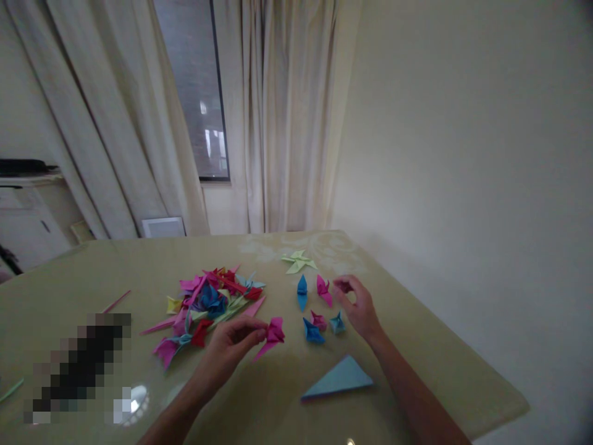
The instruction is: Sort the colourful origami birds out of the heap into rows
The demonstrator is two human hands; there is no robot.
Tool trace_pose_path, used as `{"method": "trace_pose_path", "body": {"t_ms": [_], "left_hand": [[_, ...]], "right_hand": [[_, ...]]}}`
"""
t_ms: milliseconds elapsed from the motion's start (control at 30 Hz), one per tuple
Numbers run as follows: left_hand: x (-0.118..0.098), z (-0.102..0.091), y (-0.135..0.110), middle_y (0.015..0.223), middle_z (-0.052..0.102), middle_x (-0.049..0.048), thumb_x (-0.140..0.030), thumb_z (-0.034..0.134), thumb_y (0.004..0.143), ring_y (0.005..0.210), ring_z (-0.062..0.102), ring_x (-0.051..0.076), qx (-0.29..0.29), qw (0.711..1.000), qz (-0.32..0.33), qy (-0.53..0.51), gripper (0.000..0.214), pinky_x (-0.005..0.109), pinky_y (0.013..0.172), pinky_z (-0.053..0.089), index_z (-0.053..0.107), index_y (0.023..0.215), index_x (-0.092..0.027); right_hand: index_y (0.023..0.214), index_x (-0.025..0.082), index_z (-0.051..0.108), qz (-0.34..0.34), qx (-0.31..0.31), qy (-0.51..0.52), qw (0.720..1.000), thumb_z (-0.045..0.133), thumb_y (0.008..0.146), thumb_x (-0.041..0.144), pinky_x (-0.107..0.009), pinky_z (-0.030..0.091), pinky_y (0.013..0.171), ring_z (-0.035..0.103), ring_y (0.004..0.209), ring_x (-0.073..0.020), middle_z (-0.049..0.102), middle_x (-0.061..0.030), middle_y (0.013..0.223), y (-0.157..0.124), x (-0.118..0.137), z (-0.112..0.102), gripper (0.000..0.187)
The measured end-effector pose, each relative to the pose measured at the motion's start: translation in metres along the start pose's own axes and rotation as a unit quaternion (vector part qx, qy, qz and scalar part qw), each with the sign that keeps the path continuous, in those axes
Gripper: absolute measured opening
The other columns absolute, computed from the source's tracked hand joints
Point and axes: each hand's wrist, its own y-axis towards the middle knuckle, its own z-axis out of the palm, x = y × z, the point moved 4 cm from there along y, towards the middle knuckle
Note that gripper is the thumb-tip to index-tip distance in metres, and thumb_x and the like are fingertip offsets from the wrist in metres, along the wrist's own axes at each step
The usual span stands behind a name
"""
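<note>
Between the thumb and fingers of my left hand [236, 343] is a small folded pink paper flower [275, 332], held just above the table with a pointed end hanging down. My right hand [356, 304] is loosely curved, thumb and fingers slightly apart, right beside a folded pink paper piece [324, 290] on the table; whether it touches it I cannot tell. Around it are an upright-looking blue folded piece [302, 292], another blue one [314, 332], a pink one [318, 320] and a light blue one [338, 323]. A light blue folded paper triangle [340, 379] lies nearer to me.
A heap of colourful folded paper pieces [210, 300] lies left of centre. Farther back is a pale green folded star shape [299, 262]. A blurred-out dark object [83, 368] is at the left. The table [259, 395] meets a wall at the right; curtains [296, 123] hang behind.
</note>
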Motion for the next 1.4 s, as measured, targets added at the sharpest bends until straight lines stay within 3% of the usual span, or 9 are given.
{"method": "trace_pose_path", "body": {"t_ms": [100,200,333,533,767,967,1067,1167,1400], "left_hand": [[0.006,0.020,-0.003,0.093,0.084,0.0076,-0.052,0.080,0.084,0.085,0.078,0.025,-0.002,1.000,0.020,0.011,0.034,0.034,0.080,0.063,0.082,0.093,-0.020],[0.007,0.034,-0.007,0.090,0.082,0.0067,-0.052,0.077,0.088,0.085,0.077,0.023,0.001,0.998,0.055,0.027,0.031,0.033,0.080,0.062,0.081,0.093,-0.022],[0.000,0.044,-0.009,0.089,0.079,0.0065,-0.049,0.072,0.094,0.085,0.075,0.021,0.021,0.990,0.134,0.038,0.027,0.029,0.077,0.061,0.081,0.090,-0.023],[-0.013,0.052,-0.017,0.096,0.075,0.0059,-0.037,0.068,0.100,0.090,0.074,0.018,0.037,0.967,0.226,0.107,0.017,0.028,0.080,0.060,0.081,0.093,-0.028],[-0.011,0.061,-0.023,0.100,0.071,0.0061,-0.036,0.064,0.102,0.090,0.072,0.018,0.011,0.954,0.255,0.157,0.016,0.028,0.076,0.061,0.078,0.101,-0.030],[0.002,0.009,-0.001,0.108,0.070,0.0070,-0.038,0.060,0.101,0.089,0.069,0.021,-0.103,0.938,0.167,0.287,0.020,0.035,0.082,0.058,0.074,0.108,-0.026],[0.013,-0.027,0.006,0.108,0.071,0.0086,-0.039,0.063,0.096,0.100,0.067,0.028,-0.100,0.899,0.101,0.415,0.021,0.042,0.089,0.054,0.074,0.105,-0.024],[0.024,-0.045,0.006,0.106,0.071,0.0082,-0.035,0.068,0.090,0.104,0.065,0.031,-0.057,0.861,0.055,0.502,0.019,0.045,0.094,0.050,0.076,0.103,-0.023],[0.036,-0.029,0.004,0.108,0.073,0.0093,-0.036,0.063,0.094,0.104,0.063,0.030,-0.012,0.874,0.074,0.479,0.021,0.046,0.095,0.051,0.077,0.103,-0.023]], "right_hand": [[0.109,0.022,0.073,-0.041,0.199,0.109,0.973,0.074,0.092,0.056,-0.032,0.052,0.078,0.063,0.082,-0.0195,0.069,-0.0045,0.094,-0.015,0.042,0.034,0.038],[0.113,0.023,0.076,-0.064,0.309,0.171,0.933,0.076,0.088,0.065,-0.032,0.052,0.082,0.064,0.089,-0.0198,0.069,-0.0057,0.104,-0.029,0.064,0.054,0.049],[0.117,0.022,0.075,-0.013,0.307,0.258,0.916,0.054,0.104,0.063,-0.031,0.052,0.079,0.064,0.086,-0.0177,0.067,-0.0059,0.104,-0.036,0.060,0.060,0.048],[0.126,0.023,0.073,0.083,0.394,0.259,0.878,0.086,0.083,0.051,-0.025,0.051,0.069,0.066,0.077,-0.0145,0.072,-0.0032,0.102,-0.047,0.054,0.068,0.053],[0.117,0.021,0.077,0.066,0.421,0.262,0.866,0.086,0.081,0.042,-0.027,0.056,0.072,0.070,0.078,-0.0152,0.073,-0.0021,0.092,-0.049,0.056,0.070,0.043],[0.086,0.020,0.077,0.032,0.277,0.252,0.927,0.084,0.085,0.051,-0.032,0.058,0.074,0.070,0.080,-0.0182,0.072,-0.0045,0.093,-0.021,0.035,0.035,0.032],[0.084,0.021,0.077,0.043,0.076,0.192,0.978,0.079,0.085,0.060,-0.036,0.059,0.081,0.071,0.088,-0.0229,0.074,-0.0071,0.092,0.002,0.002,-0.005,0.039],[0.094,0.019,0.077,0.095,-0.116,0.085,0.985,0.071,0.084,0.069,-0.040,0.059,0.082,0.072,0.088,-0.0261,0.077,-0.0110,0.095,0.012,-0.040,-0.046,0.051],[0.082,0.019,0.077,0.178,-0.159,-0.033,0.971,0.066,0.080,0.057,-0.043,0.056,0.080,0.073,0.078,-0.0286,0.079,-0.0108,0.081,0.007,-0.104,-0.076,0.039]]}}
